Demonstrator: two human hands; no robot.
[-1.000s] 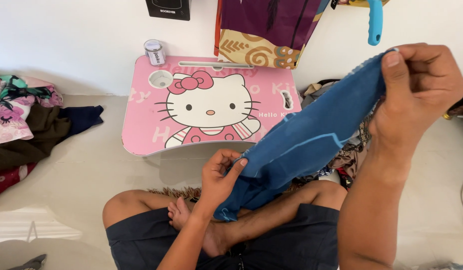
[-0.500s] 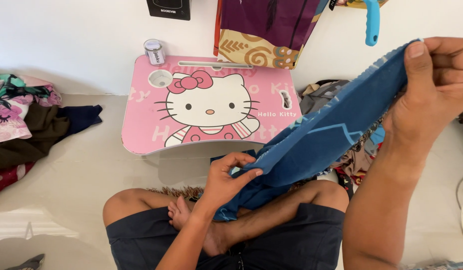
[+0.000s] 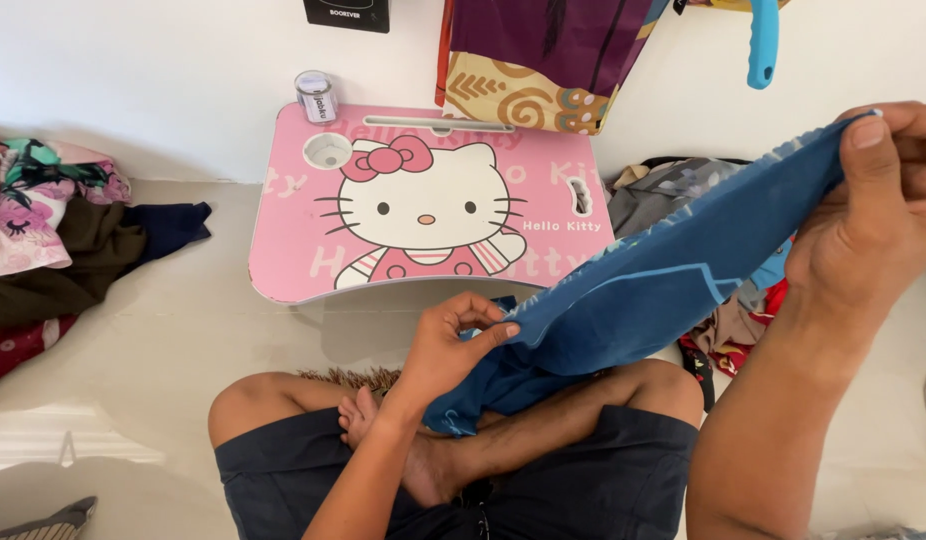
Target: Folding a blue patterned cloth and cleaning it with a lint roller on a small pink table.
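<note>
Okay, I've got the blue cloth (image 3: 663,290) stretched from lower centre to upper right, left hand (image 3: 448,350) pinching its low edge, right hand (image 3: 873,220) gripping the top. I'd keep it taut, clear of the pink table (image 3: 293,260).

Matt blue cloth garment (image 3: 643,300); glossy, smooth pink plastic lap table (image 3: 293,260).

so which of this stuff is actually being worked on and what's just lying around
In hand:
- blue cloth, stretched between both hands
- left hand, pinching its lower edge
- right hand, gripping its upper end

Lying about:
- pink lap table
- small jar on the table's back edge
- clothes pile at left
- clothes heap at right
</note>
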